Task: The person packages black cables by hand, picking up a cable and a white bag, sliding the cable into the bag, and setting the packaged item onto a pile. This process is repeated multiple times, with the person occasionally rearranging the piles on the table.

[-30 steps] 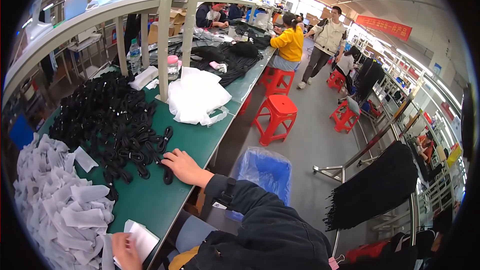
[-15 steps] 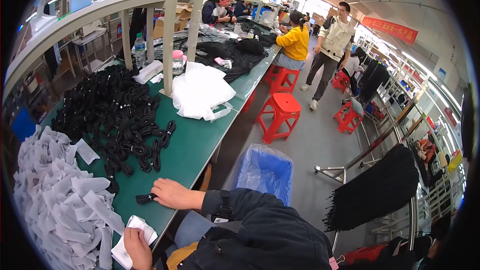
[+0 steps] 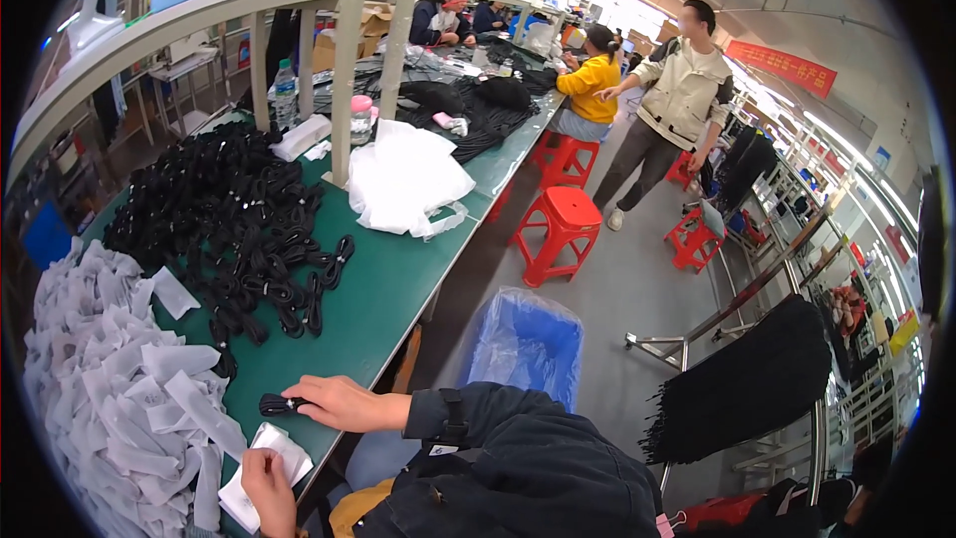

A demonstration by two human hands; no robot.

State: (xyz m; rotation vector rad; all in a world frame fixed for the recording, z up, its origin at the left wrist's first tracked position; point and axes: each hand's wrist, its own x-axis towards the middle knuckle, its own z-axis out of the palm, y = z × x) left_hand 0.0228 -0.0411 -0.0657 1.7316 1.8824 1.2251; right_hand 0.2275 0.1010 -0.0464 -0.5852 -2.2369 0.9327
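My right hand (image 3: 344, 403) reaches across the table edge, its fingers closed on one end of a small coiled black cord bundle (image 3: 277, 404). Just below it, my left hand (image 3: 267, 491) pinches a flat white translucent pouch (image 3: 289, 450) against the green tabletop (image 3: 383, 311). Left of both hands lies a big heap of similar frosted pouches (image 3: 119, 389). Beyond the hands spreads a pile of tied black cord bundles (image 3: 229, 209). The bundle and the pouch are close together but apart.
A white plastic bag (image 3: 408, 179) lies by the shelf post (image 3: 349, 70). On the floor are a lined blue bin (image 3: 528, 344) and red stools (image 3: 558, 229). Black cords hang from a rack (image 3: 747, 379) at right. A person (image 3: 672, 100) stands in the aisle; others sit along the table.
My right hand has moved slightly nearer to my left hand, bringing the cord bundle closer to the pouch. In the aisle, the standing person has come nearer and stretched out an arm.
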